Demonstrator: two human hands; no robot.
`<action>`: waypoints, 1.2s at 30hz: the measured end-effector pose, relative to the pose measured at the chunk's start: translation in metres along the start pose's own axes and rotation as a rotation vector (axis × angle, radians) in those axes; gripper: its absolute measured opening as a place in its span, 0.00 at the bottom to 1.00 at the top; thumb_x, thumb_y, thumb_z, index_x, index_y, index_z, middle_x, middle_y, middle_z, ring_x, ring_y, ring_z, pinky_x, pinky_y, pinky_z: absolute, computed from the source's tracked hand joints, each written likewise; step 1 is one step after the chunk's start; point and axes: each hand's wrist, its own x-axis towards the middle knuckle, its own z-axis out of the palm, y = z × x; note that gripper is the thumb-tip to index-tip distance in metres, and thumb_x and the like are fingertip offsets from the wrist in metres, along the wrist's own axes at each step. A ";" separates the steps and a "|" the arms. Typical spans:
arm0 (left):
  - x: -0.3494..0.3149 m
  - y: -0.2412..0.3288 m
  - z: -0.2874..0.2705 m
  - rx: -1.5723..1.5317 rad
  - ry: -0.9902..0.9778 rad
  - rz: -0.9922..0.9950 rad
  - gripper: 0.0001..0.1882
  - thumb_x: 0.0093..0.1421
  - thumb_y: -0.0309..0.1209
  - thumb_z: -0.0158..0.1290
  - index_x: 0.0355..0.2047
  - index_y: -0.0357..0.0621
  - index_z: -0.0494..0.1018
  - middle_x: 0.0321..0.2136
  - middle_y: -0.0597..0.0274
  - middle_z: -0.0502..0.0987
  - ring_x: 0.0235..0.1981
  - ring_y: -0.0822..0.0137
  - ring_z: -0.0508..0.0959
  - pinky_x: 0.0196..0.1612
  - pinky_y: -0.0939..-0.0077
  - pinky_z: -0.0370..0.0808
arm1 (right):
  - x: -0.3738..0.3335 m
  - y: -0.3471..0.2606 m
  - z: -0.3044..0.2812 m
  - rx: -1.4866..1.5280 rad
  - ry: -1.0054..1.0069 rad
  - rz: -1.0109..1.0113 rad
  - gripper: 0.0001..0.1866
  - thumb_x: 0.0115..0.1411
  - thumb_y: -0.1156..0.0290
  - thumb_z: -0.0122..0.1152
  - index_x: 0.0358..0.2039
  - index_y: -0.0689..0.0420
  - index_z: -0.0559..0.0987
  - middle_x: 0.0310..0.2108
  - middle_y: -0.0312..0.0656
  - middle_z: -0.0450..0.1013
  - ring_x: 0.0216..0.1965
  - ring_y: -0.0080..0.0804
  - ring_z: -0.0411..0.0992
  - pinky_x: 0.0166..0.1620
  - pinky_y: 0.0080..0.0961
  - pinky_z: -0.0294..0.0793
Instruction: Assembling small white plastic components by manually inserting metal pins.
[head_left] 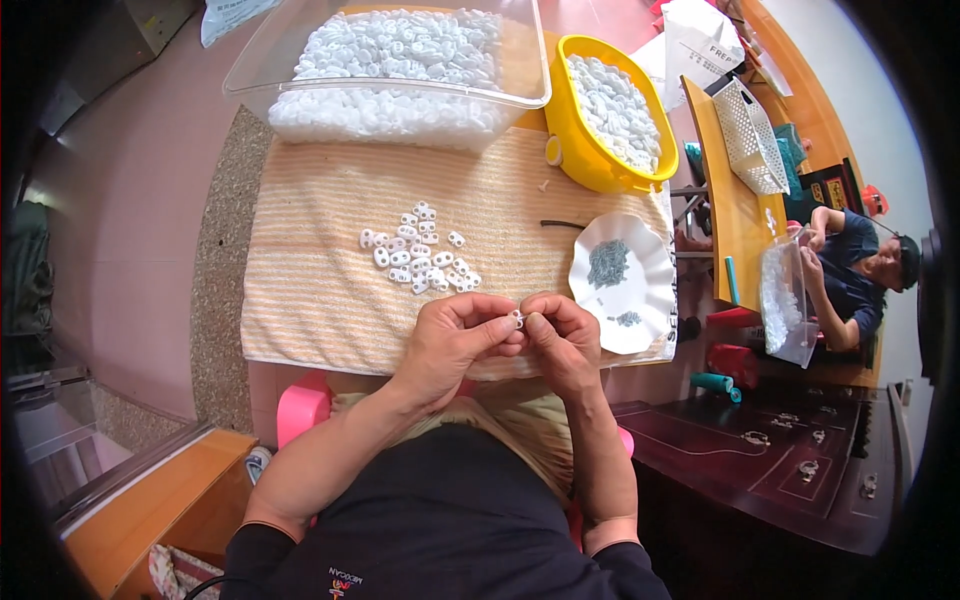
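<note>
- While my left hand (455, 342) and right hand (566, 344) pinch a small white piece (517, 318) left of the plate (650, 268),
- I'd say light, steady pressure works best.

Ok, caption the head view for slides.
Both hands hold a small white piece over a striped cloth, near loose white pieces and a plate.

Dark and pale lettering (721, 51), far and near
Dark capitals stand on the white bag (690, 22) at far right and along the right edge of the striped cloth (320, 250); pale capitals and a coloured emblem (340, 592) mark the dark shirt (440, 510), near; the pale bag (232, 14) at far left bears smaller, illegible print.
</note>
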 end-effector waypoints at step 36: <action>-0.001 -0.005 0.001 0.160 0.055 0.102 0.10 0.59 0.23 0.55 0.40 0.30 0.73 0.32 0.57 0.78 0.31 0.73 0.78 0.38 0.81 0.78 | -0.002 -0.003 0.001 -0.322 0.043 -0.097 0.04 0.60 0.78 0.58 0.35 0.66 0.76 0.34 0.35 0.72 0.33 0.17 0.68 0.38 0.13 0.68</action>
